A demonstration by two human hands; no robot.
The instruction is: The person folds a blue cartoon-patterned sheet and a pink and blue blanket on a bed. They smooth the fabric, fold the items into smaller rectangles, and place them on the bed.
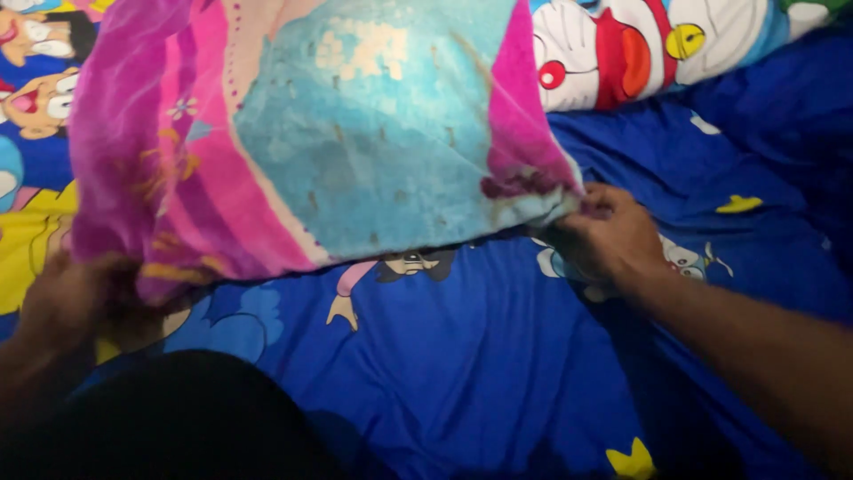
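1. Nearest the camera, a dark rounded shape (178,418), probably the person's knee or lap, hides the near edge of the bed (462,356), which wears a blue cartoon-print sheet.
2. The left hand (75,298) is dim and partly under cloth; its fingers seem closed on the lower left corner of the pillowcase (355,133), though the grip itself is hard to make out.
3. The right hand (604,236) has its fingers pinched shut on the lower right corner of the pillowcase.
4. The pillowcase is pink and turquoise, worn and stained, held up over the middle of the bed. It looks light, limp and soft, so corners and hems seem the best holds.
5. Toward the far edge lies a cartoon-print pillow (640,44).
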